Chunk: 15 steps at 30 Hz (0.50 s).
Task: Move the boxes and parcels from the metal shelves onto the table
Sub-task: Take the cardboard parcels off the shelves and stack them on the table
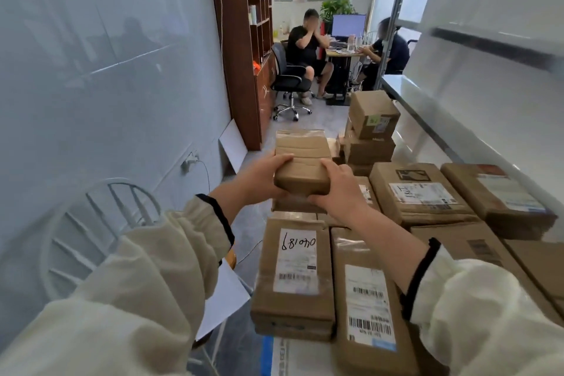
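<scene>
A long brown taped parcel point(302, 159) is held in front of me, just above the pile of boxes. My left hand point(262, 180) grips its near left corner and my right hand point(338, 189) grips its near right corner, fingers curled round the end. Below lie several flat brown parcels with white labels, one with handwritten numbers point(294, 265) and one with barcodes point(367, 305). More boxes point(421, 192) spread to the right, and a stack of small cartons point(372, 128) stands at the far end. The metal shelf point(427, 113) runs along the right.
A white wire-back chair point(100, 232) stands at lower left beside the pale wall. A wooden cabinet point(247, 49) lines the left further back. Two people sit at a desk with a monitor point(348, 26) at the far end. White paper point(225, 299) lies by the pile.
</scene>
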Available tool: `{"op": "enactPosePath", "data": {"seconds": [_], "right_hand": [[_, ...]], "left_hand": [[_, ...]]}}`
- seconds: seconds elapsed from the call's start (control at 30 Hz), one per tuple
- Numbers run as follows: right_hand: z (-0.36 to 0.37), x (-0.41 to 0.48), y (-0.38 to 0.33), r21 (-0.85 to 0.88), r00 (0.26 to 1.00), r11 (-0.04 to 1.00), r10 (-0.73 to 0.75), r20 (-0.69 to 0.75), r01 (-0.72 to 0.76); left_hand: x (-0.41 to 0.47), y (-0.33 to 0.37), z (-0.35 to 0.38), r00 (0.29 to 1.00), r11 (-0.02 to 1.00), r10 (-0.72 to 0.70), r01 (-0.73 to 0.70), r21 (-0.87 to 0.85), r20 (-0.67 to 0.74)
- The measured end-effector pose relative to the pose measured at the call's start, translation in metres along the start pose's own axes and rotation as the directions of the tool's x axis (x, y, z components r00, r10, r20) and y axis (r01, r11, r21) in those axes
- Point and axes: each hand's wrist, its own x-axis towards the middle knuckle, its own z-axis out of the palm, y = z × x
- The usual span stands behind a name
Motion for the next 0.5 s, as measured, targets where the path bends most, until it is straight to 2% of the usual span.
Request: {"op": "enactPosePath", "data": {"seconds": [0.13, 0.27, 0.43, 0.5], "right_hand": [[0.022, 0.035, 0.011, 0.008, 0.998, 0.998, 0.054, 0.030, -0.054], [0.038, 0.056, 0.023, 0.016, 0.994, 0.995, 0.097, 0.052, -0.098], [0.047, 0.061, 0.035, 0.025, 0.990, 0.991, 0.132, 0.055, -0.134], [0.050, 0.059, 0.040, 0.025, 0.990, 0.991, 0.132, 0.056, -0.134]], "left_hand": [[0.036, -0.033, 0.008, 0.999, 1.000, -0.010, 0.010, 0.018, 0.041], [0.055, -0.061, 0.024, 0.998, 0.999, -0.001, 0.003, -0.040, 0.070], [0.062, -0.076, 0.039, 0.997, 0.999, 0.032, -0.028, -0.045, 0.074], [0.061, -0.077, 0.046, 0.996, 0.995, 0.036, -0.027, -0.100, 0.088]]}}
